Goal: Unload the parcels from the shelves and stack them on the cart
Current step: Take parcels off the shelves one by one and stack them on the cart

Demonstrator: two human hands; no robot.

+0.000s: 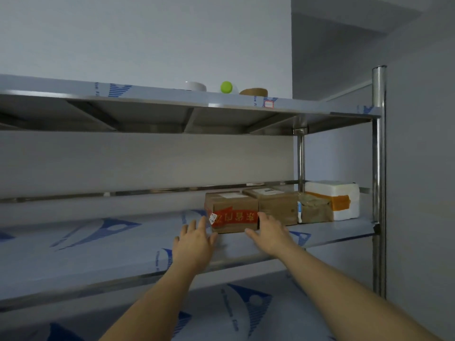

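1. The left hand point(194, 238) is reaching out with its fingers spread wide, and its fingertips are coming up to the left front corner of the box with red tape point(234, 211). It is holding nothing.
2. The right hand point(267, 231) is also lying open with straight fingers, right at the front right corner of that same box. I cannot tell if it is touching the box.
3. The box with red tape is sitting between the two hands, on the middle shelf point(110, 244).
4. Just past the right hand, three more parcels are sitting in a row on the same shelf: a plain brown box point(278, 205), then a wrapped brown parcel point(315, 209), then a white foam box point(332, 199) with an orange band. They are sitting side by side, close together.
5. That is making four parcels on this shelf.
6. Above both hands, the top shelf point(147, 99) is holding three things: a white round thing point(195, 86), a green ball point(226, 87) and a brown tape roll point(253, 91).
7. Below the arms, a lower shelf point(234, 313) is showing blue and white film.
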